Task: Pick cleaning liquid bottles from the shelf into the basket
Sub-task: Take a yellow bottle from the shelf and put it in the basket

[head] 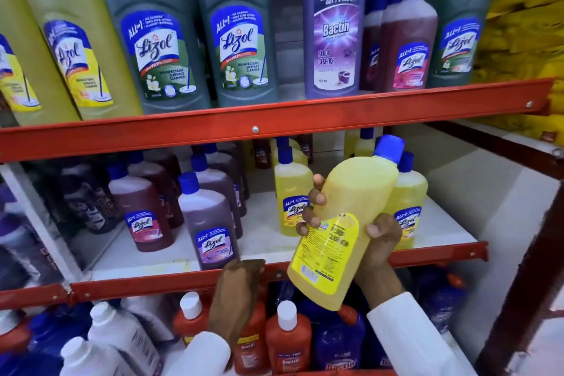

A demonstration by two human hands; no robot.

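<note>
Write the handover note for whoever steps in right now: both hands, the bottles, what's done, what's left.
Right hand: gripping a yellow floor cleaner bottle, blue cap up and tilted right, held in front of the middle shelf.
Left hand: resting on the red front rail of the middle shelf, holding nothing.
Shelf: two yellow Lizol bottles stand behind the held one; purple and dark red ones further left.
Basket: not in view, so its contents are unknown.
Left: put the held bottle into the basket, then pick more.
</note>
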